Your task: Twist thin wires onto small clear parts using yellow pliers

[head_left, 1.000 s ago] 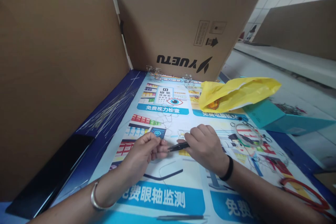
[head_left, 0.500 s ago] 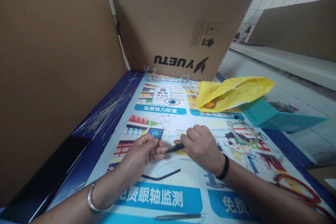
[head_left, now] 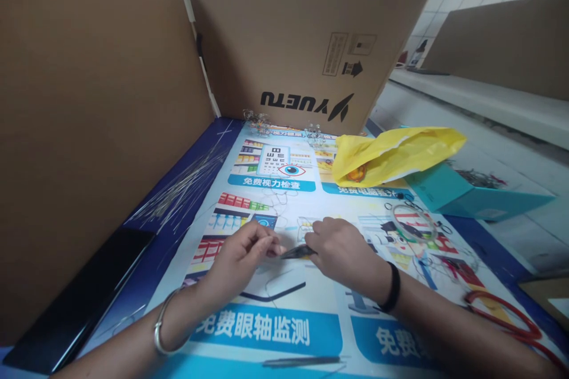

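My right hand (head_left: 344,257) is wrapped round dark pliers (head_left: 299,252), and their narrow jaws point left. The jaw tips reach my left hand (head_left: 255,249), whose thumb and forefinger are pinched together. Whatever sits between those fingertips is too small to make out. Just below them a thin bent wire (head_left: 267,287) shows faintly over the printed sheet (head_left: 320,296). A slim grey metal tool (head_left: 302,361) lies near the sheet's front edge.
Cardboard walls (head_left: 284,29) stand left and behind. Straight wires (head_left: 178,189) and a black slab (head_left: 84,296) lie at left. On the right are a yellow bag (head_left: 400,157), a turquoise box (head_left: 471,195), a wire coil (head_left: 413,222) and a red-handled tool (head_left: 502,314).
My right hand has turned over with the pliers and shifted slightly right, so the pliers show a different side. The fingers of my left hand have curled in more tightly.
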A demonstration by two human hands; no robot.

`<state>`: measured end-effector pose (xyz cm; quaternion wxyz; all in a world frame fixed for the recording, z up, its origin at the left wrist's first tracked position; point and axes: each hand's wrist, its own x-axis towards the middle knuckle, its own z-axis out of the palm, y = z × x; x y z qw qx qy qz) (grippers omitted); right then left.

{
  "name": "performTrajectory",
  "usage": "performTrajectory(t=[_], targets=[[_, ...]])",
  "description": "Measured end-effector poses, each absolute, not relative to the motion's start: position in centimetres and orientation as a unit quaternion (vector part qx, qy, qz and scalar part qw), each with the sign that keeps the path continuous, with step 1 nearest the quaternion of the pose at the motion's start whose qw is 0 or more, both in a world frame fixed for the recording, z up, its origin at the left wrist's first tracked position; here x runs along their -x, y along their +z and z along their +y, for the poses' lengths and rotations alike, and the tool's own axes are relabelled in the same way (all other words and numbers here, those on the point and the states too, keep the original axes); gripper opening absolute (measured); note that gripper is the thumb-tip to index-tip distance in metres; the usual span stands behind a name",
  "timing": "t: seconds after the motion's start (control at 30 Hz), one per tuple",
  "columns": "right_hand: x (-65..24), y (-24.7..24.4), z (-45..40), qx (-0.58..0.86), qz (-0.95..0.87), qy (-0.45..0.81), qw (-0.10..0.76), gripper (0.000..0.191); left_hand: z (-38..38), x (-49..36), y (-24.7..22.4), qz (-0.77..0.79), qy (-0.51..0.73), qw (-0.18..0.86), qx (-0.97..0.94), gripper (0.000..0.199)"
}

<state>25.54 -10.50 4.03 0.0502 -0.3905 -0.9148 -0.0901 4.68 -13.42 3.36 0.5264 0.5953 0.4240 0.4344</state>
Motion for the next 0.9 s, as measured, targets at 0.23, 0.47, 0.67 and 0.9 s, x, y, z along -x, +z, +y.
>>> performTrajectory(t=[0.23, 0.47, 0.67, 0.9], targets=[[-25.9, 5.1, -11.0, 0.41, -0.912, 0.002, -0.013, 0.012, -14.1, -4.2, 3.7, 0.36, 0.375, 0.37, -0.77, 0.016], [-25.8, 4.5, -10.6, 0.412, -0.911, -0.018, 0.005, 0.01, -14.0, -4.4, 3.3, 0.406, 0.365, 0.377, -0.748, 0.012], [-25.3, 4.3, -10.6, 0.4, -0.889, -0.166, 0.149, 0.013, -13.3, -4.9, 3.3, 0.46, 0.445, 0.605, -0.473, 0.02], [-24.5, 4.4, -11.7, 0.317, -0.896, -0.268, 0.158, 0.017, -14.2, -6.1, 3.0, 0.406, 0.483, 0.703, -0.329, 0.02]])
